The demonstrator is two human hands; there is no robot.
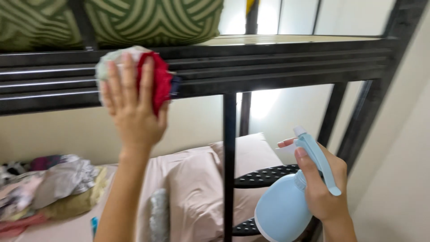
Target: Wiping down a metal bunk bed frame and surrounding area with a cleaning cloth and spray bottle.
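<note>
Pressing a bunched cloth (142,76) flat against the black metal side rail (277,67) of the upper bunk, the left hand (132,110) is raised with its fingers spread and its back turned to the camera. The cloth is red on its right side and pale greenish white on its left, and it bulges out above and beside the fingertips, covering part of the rail's ribbed face near the rail's left end. The hand is not clenched; its open palm pins the cloth to the metal.

Lower and to the right, the right hand (320,181) grasps a light blue spray bottle (282,208) by its neck, fingers wrapped around it below the nozzle and the long trigger hanging down over the knuckles. The bottle's round body sits below the hand, near the black perforated steps (264,175) of the bunk ladder, and is well apart from the cloth.

A black upright post (229,166) drops from the rail between the two hands. Behind it, on the lower bunk, lie pale pink pillows (197,183), and at that bed's left edge sits a heap of mixed clothes (49,188). On the upper bunk, above the rail, rests a green patterned cushion (152,20).
</note>
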